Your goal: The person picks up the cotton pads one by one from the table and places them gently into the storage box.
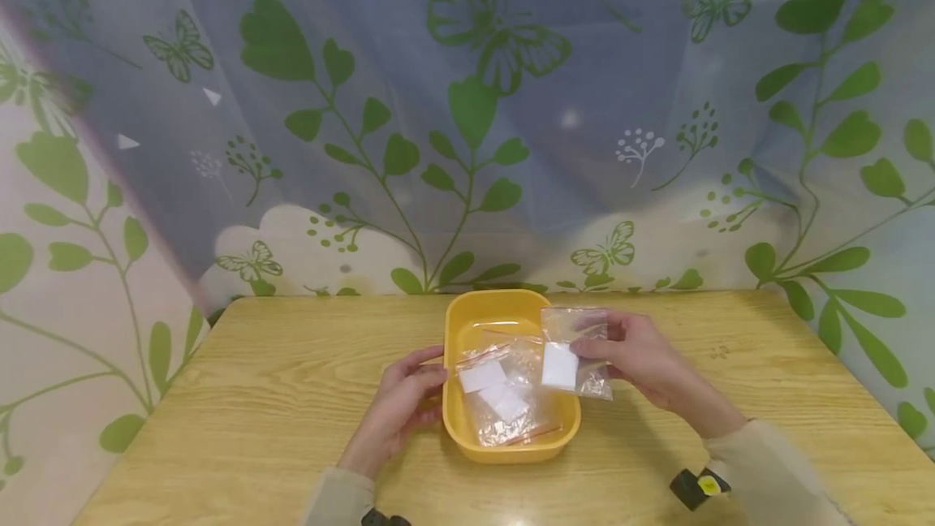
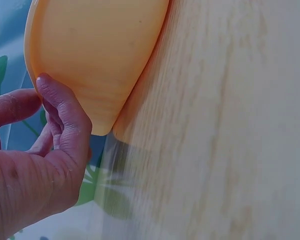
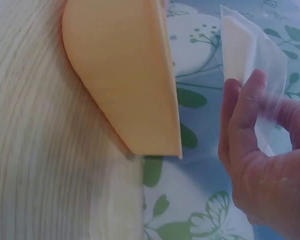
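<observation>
A yellow plastic basin [image 1: 511, 454] stands on the table, with small clear zip bags [image 1: 520, 420] lying in it, white square pieces showing inside them. At the basin's left side, my left hand [image 1: 400, 396] holds the rim, thumb and fingers close together at the edge in the left wrist view. Over the basin's right rim, my right hand [image 1: 646, 355] pinches another clear zip bag [image 1: 595, 384] that contains a white square piece [image 1: 559, 366]. The right wrist view shows this bag [image 3: 237, 47] raised between thumb and fingers, apart from the basin's wall.
The wooden table [image 1: 292, 364] extends to both sides of the basin. Behind it hangs a curtain [image 1: 584, 185] printed with leaves and butterflies. A dark strap with a yellow spot [image 1: 708, 485] is on the right sleeve.
</observation>
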Demonstrator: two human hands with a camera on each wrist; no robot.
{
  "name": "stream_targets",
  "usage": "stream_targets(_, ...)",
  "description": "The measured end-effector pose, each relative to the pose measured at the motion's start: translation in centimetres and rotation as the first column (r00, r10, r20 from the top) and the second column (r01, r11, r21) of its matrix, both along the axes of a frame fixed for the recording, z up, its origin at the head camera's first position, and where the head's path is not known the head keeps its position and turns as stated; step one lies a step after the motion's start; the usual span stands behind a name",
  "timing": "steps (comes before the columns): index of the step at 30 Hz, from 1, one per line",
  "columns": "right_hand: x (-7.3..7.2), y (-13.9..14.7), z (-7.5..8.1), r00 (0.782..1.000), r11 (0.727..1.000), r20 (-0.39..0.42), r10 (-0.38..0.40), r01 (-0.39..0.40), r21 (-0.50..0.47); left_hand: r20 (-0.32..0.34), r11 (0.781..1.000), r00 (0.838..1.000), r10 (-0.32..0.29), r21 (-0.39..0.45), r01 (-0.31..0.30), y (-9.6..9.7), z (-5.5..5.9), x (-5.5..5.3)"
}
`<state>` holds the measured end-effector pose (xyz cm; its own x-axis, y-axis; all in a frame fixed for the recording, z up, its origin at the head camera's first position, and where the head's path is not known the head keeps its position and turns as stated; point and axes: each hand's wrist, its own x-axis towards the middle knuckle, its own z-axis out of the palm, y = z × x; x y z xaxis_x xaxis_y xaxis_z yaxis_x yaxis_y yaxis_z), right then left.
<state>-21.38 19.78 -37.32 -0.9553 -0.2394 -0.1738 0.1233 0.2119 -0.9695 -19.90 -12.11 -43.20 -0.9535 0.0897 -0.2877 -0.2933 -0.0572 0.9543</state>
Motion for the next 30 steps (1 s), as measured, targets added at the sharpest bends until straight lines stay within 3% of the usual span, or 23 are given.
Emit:
stream_targets(12, -1.2, -3.9, -1.1, 0.997, 0.993, -0.068, -0.033, 0.04, 0.108, -0.006, 1.0, 1.0, -0.001, -0.002, 0.001, 0.1, 0.2, -0.2)
stream_targets(30, -2.8, -7.9, -2.6, 0.988, 0.962, -0.107, 0.109, -0.078, 0.262, -0.005, 1.0, 1.0, 0.002, 0.007, -0.002, 0.1, -0.1, -0.2)
